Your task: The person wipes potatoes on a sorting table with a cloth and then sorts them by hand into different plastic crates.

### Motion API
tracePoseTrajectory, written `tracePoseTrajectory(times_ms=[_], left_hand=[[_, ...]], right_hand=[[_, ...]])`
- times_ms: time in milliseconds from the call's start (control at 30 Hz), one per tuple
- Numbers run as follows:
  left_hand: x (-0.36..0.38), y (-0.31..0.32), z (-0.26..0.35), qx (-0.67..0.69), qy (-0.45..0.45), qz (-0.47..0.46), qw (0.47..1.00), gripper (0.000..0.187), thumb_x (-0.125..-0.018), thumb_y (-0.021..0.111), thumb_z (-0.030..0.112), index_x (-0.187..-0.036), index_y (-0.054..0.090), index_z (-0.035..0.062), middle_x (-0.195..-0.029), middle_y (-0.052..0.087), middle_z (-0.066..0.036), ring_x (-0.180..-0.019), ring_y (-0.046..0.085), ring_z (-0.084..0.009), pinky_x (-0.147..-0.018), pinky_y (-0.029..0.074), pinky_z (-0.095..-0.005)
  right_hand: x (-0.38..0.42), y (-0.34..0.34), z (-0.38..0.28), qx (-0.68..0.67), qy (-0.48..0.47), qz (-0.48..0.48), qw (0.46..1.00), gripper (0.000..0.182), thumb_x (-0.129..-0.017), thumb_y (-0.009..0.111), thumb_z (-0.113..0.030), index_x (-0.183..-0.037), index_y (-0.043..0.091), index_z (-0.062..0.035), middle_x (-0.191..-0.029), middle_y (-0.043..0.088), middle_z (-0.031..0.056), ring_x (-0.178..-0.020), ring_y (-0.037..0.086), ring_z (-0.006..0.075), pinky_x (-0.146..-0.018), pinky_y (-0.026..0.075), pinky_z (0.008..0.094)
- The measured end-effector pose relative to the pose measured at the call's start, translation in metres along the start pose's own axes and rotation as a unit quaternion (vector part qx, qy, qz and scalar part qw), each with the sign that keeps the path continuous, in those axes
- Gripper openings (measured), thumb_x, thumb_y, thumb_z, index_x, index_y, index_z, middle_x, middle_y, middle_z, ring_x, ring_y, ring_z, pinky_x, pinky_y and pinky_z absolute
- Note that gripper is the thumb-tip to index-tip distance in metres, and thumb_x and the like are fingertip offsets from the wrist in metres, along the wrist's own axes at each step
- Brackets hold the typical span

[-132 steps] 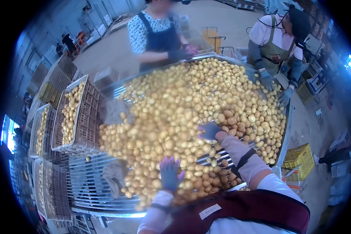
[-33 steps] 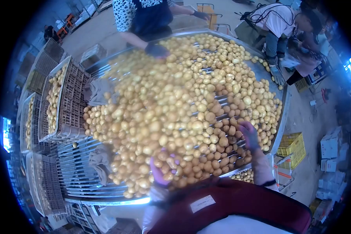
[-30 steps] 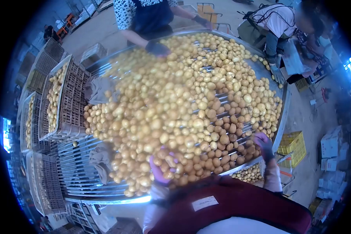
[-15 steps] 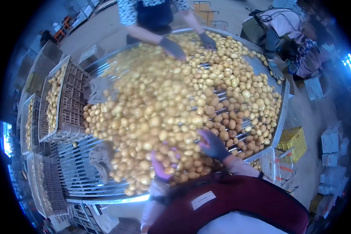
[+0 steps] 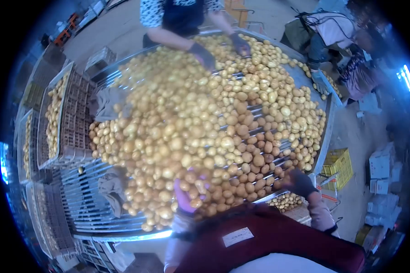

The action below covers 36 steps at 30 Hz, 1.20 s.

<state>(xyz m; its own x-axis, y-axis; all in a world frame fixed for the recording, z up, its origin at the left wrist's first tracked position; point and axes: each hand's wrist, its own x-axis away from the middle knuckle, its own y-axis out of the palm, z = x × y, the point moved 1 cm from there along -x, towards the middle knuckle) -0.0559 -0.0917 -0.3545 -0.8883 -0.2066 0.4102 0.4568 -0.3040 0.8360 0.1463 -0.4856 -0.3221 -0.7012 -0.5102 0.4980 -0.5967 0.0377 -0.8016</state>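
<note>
A broad heap of potatoes [image 5: 168, 132] covers the slatted metal sorting table [image 5: 84, 200], paler on the left and browner towards the right front. My left hand [image 5: 185, 198], in a purple glove, is at the near side of the heap, its thumb and fingertips curled round several potatoes. Farther right, my right hand [image 5: 301, 183], in a dark glove, is at the table's front right edge beside brown potatoes [image 5: 258, 160]. Its fingers point left and are partly blurred, so I cannot tell whether they hold one.
Opposite me, a person's gloved hands [image 5: 203, 56] rest in the far potatoes. Another person bends at the far right corner, with a gloved hand [image 5: 320, 82] there. Filled plastic crates [image 5: 73, 118] stand along the left. Grey cloths [image 5: 111, 186] lie on the slats. A yellow crate [image 5: 338, 168] sits on the floor.
My right hand has moved right, from the middle of the near potatoes to the table's front right edge. My left hand stays around potatoes in nearly the same place.
</note>
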Motion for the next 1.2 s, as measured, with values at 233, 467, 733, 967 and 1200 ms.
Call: tracePoseTrajectory(times_ms=[233,467,733,967,1200], left_hand=[[0.0,0.004,-0.003,-0.073,0.017,-0.04,0.996,0.07,-0.1,0.033,0.058,-0.149,0.039,0.007,-0.144,0.047,-0.014,-0.131,0.048,-0.0293,-0.113,0.039,-0.0433],[0.003,0.011,-0.003,-0.032,0.036,0.053,0.997,0.068,-0.102,0.032,0.056,-0.146,0.04,0.0052,-0.136,0.05,-0.015,-0.121,0.051,-0.0274,-0.1,0.043,-0.0395],[0.005,0.014,-0.004,0.019,0.01,0.049,0.999,0.073,-0.1,0.03,0.062,-0.149,0.039,0.0081,-0.143,0.05,-0.013,-0.128,0.051,-0.028,-0.108,0.044,-0.0429],[0.003,0.011,-0.008,-0.377,0.095,0.067,0.919,0.068,-0.099,0.029,0.064,-0.146,0.043,0.0176,-0.127,0.058,-0.01,-0.1,0.062,-0.0239,-0.062,0.055,-0.0331],[0.004,0.018,-0.005,-0.118,0.008,0.123,0.985,0.067,-0.098,0.03,0.065,-0.144,0.045,0.018,-0.125,0.059,-0.008,-0.102,0.062,-0.0234,-0.066,0.055,-0.033]], right_hand=[[0.014,0.042,-0.021,-0.016,-0.074,0.315,0.946,0.05,-0.082,0.074,-0.029,-0.124,0.059,-0.0055,-0.12,0.059,0.0175,-0.112,0.056,0.0381,-0.093,0.047,0.0478],[-0.069,0.076,-0.156,0.023,-0.335,0.235,0.912,0.062,-0.084,0.067,-0.041,-0.135,0.052,-0.0084,-0.136,0.05,0.017,-0.124,0.045,0.0385,-0.107,0.032,0.0549],[-0.057,0.072,-0.067,-0.066,-0.346,0.212,0.911,0.034,-0.087,0.064,-0.024,-0.118,0.061,-0.0091,-0.125,0.058,0.014,-0.112,0.057,0.0327,-0.096,0.045,0.0453],[-0.07,0.058,-0.02,-0.113,-0.076,0.335,0.932,0.048,-0.085,0.073,-0.029,-0.124,0.057,-0.006,-0.124,0.06,0.0158,-0.112,0.059,0.0349,-0.094,0.049,0.0434],[-0.112,0.056,-0.037,-0.239,-0.058,0.324,0.913,0.045,-0.079,0.081,-0.024,-0.113,0.06,-0.0045,-0.112,0.059,0.0113,-0.098,0.06,0.0282,-0.087,0.049,0.0383]])
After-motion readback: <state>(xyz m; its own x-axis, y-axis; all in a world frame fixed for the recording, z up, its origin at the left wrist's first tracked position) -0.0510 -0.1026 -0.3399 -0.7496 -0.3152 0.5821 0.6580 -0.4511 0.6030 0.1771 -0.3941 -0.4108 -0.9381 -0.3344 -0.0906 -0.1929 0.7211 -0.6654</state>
